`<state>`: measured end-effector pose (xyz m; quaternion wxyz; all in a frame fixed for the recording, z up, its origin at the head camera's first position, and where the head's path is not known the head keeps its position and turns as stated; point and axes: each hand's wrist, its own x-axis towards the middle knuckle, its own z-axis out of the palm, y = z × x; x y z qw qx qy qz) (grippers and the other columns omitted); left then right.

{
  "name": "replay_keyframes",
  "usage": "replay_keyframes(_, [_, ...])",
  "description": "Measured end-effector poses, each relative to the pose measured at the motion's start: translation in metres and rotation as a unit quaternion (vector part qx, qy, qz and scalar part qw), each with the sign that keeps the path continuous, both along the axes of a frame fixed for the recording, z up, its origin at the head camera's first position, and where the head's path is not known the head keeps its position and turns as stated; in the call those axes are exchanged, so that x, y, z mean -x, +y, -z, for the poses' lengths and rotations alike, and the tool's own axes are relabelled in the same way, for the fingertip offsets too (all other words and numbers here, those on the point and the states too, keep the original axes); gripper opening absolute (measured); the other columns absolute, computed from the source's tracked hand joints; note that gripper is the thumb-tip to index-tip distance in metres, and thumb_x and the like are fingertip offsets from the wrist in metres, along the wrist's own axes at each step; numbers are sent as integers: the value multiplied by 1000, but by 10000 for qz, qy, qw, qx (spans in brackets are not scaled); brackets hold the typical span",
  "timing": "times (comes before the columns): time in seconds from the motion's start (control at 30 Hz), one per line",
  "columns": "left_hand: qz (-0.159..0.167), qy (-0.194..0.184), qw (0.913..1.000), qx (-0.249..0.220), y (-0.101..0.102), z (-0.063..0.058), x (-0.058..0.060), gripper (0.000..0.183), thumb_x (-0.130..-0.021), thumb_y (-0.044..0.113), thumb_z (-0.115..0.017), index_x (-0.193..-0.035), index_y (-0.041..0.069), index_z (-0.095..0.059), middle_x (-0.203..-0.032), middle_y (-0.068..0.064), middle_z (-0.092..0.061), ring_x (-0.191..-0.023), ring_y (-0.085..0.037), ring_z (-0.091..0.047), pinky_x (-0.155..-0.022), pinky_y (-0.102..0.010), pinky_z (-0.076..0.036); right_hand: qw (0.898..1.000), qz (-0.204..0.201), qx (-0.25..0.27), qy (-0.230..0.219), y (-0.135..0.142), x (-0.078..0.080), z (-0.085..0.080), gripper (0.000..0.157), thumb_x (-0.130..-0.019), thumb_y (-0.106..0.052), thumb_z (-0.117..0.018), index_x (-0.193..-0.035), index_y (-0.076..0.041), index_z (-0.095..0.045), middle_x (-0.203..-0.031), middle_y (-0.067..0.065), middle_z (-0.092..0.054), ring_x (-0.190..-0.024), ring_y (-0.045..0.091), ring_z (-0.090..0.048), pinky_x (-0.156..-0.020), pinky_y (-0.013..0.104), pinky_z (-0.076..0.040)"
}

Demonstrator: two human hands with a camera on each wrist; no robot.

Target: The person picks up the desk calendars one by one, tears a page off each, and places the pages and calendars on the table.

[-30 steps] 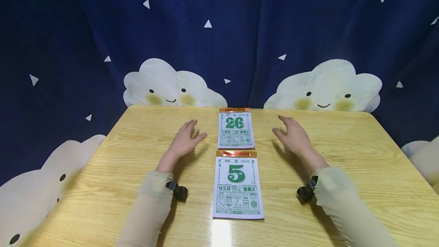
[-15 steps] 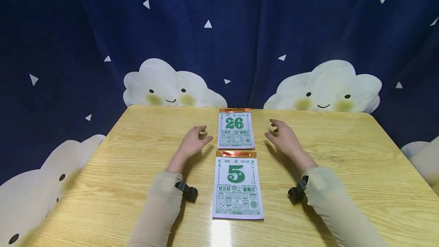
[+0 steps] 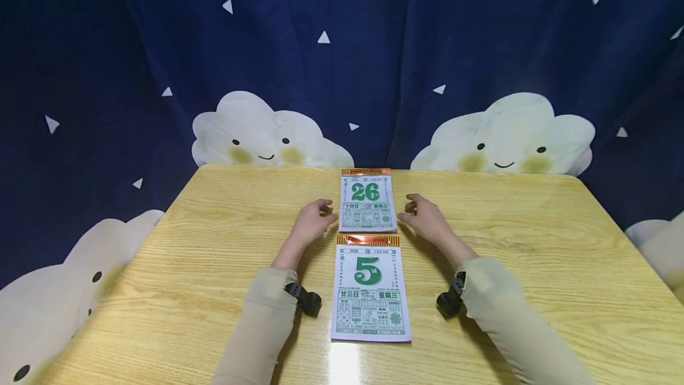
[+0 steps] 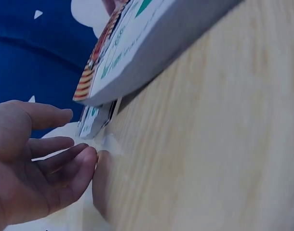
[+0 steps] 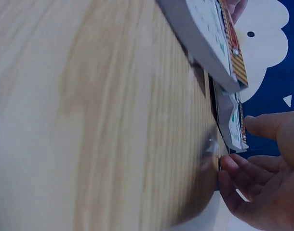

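Note:
Two tear-off wall calendars with red-and-gold top strips lie in line on the table. The far calendar (image 3: 366,201) shows a green 26, the near calendar (image 3: 371,290) a green 5. My left hand (image 3: 314,220) is just left of the far calendar's lower half, thumb and fingers apart and loosely bent. On its other side my right hand (image 3: 426,218) mirrors it, fingertips close to the edge. Both wrist views show the palms with nothing in them, fingers low over the wood. The pads' thick paper sides (image 4: 137,72) show in the left wrist view.
The wooden table (image 3: 214,290) reaches back to a dark blue curtain (image 3: 369,64) printed with white clouds and triangles. A black wrist camera (image 3: 309,302) sits on the left sleeve, another camera (image 3: 450,303) on the right.
Both hands have moved inward from either side toward the far calendar, and their fingers have bent more. Neither calendar has moved.

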<state>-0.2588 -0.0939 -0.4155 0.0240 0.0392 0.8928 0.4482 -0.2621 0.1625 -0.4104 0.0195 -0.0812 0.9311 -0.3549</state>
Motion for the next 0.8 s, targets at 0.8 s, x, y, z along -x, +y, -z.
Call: replay_keyframes(0.8, [-344,-221,9935,1061,22,0,3,47,-68,13,-63,-112,-2,-54,-117,-16,-39,-101,-27,-44,-84,-34,-40,9990,32,-402,175,-29,4,6,38,-76,-16,-58,-106,7,-56,-108,23,-52,-103,30,-42,-90,41,-34])
